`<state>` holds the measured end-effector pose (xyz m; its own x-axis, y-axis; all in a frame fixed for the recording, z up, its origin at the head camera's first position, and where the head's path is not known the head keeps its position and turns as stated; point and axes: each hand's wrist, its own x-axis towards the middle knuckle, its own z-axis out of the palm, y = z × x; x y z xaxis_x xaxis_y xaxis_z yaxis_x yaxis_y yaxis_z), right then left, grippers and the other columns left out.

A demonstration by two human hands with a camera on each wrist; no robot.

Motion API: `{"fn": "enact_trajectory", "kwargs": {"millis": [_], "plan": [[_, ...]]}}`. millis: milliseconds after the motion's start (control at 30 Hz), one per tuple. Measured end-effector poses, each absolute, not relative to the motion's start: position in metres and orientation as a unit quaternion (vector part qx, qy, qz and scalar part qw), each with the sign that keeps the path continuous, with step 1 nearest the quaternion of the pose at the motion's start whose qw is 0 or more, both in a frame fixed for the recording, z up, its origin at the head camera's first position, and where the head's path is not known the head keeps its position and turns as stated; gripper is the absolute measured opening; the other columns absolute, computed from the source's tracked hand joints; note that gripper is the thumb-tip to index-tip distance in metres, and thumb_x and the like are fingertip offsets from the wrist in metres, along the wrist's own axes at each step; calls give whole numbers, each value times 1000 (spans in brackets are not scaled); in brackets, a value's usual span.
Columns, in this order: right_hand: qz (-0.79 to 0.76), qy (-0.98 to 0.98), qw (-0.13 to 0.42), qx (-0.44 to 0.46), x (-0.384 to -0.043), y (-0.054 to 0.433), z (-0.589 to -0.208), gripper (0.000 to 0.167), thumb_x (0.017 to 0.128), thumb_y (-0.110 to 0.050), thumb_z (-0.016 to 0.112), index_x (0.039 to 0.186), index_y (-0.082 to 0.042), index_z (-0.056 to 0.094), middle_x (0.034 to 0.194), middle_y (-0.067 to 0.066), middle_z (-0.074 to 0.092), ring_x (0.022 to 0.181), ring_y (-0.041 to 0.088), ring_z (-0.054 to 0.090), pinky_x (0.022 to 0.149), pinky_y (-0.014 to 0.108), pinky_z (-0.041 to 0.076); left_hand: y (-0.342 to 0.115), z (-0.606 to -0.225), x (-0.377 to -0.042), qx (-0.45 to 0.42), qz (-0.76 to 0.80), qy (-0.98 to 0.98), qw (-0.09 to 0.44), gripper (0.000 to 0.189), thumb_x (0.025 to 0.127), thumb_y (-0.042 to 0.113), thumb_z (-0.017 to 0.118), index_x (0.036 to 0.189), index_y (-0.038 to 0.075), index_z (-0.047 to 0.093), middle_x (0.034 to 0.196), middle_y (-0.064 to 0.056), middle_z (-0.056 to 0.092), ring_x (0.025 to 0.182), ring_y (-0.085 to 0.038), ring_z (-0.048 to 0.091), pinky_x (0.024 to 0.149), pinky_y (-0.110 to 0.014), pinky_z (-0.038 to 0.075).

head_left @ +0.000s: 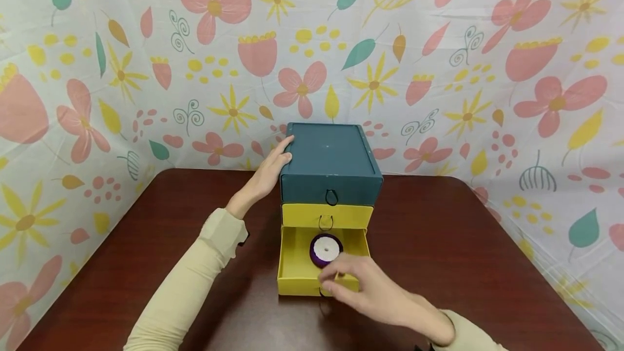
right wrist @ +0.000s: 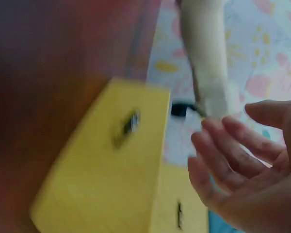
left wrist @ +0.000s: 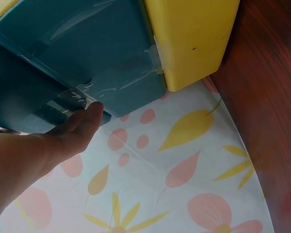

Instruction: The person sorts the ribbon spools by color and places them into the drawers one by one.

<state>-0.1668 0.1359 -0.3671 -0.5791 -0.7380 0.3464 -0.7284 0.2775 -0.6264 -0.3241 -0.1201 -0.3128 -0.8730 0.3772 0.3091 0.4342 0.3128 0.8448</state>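
Observation:
A small drawer unit stands on the table, with a teal top point(head_left: 331, 148) and yellow drawers below. Its lowest yellow drawer point(head_left: 294, 256) is pulled out, and a purple ribbon spool point(head_left: 326, 249) with a white face lies inside. My left hand point(head_left: 270, 172) rests against the left upper edge of the unit, fingers extended; the left wrist view shows its fingertips touching the teal side point(left wrist: 102, 63). Above the drawer's front hovers my right hand point(head_left: 368, 288), just short of the spool, its fingers loosely bent. Nothing is between those fingers in the blurred right wrist view.
Dark reddish-brown table point(head_left: 439, 242) surface spreads to both sides of the unit. A flower-patterned cloth point(head_left: 302, 31) hangs behind. The middle yellow drawer point(head_left: 302, 214) is closed, and black loop pulls point(head_left: 331, 197) hang on the drawer fronts.

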Motion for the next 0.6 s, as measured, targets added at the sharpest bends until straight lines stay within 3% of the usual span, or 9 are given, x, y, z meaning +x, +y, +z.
{"fn": "enact_trajectory", "kwargs": {"millis": [100, 200, 300, 433, 600], "plan": [[-512, 713, 177, -446, -156, 135, -379, 19, 99, -16, 53, 104, -6, 68, 93, 14, 71, 81, 4, 63, 73, 23, 55, -120, -313, -323, -248, -530, -810, 24, 56, 103, 38, 26, 157, 24, 14, 163, -3, 8, 150, -27, 15, 119, -54, 14], [-607, 611, 371, -348, -151, 132, -398, 28, 102, -16, 46, 111, 5, 63, 95, 17, 70, 82, 8, 64, 72, 24, 55, -122, -316, -326, -249, -529, -811, 25, 56, 103, 41, 25, 157, 26, 14, 163, -1, 8, 150, -26, 14, 119, -55, 14], [-642, 542, 487, -240, -148, 128, -412, 32, 103, -24, 42, 111, -4, 65, 97, 1, 71, 84, 4, 62, 75, 19, 52, -122, -315, -325, -247, -529, -812, 25, 56, 103, 40, 26, 156, 27, 14, 163, 0, 8, 150, -25, 13, 119, -55, 14], [-662, 501, 541, -130, -149, 126, -420, 32, 102, -39, 41, 107, -18, 65, 92, -10, 69, 81, 1, 61, 77, 18, 51, -121, -315, -326, -250, -531, -809, 28, 56, 104, 38, 26, 157, 24, 14, 163, -2, 8, 150, -25, 10, 119, -55, 13], [-690, 498, 522, -57, -150, 125, -426, 39, 99, -50, 44, 107, -16, 61, 82, -11, 66, 73, 2, 59, 74, 19, 50, -120, -316, -325, -250, -532, -809, 27, 56, 104, 38, 26, 157, 24, 14, 163, -2, 8, 151, -25, 10, 119, -55, 13]]}}
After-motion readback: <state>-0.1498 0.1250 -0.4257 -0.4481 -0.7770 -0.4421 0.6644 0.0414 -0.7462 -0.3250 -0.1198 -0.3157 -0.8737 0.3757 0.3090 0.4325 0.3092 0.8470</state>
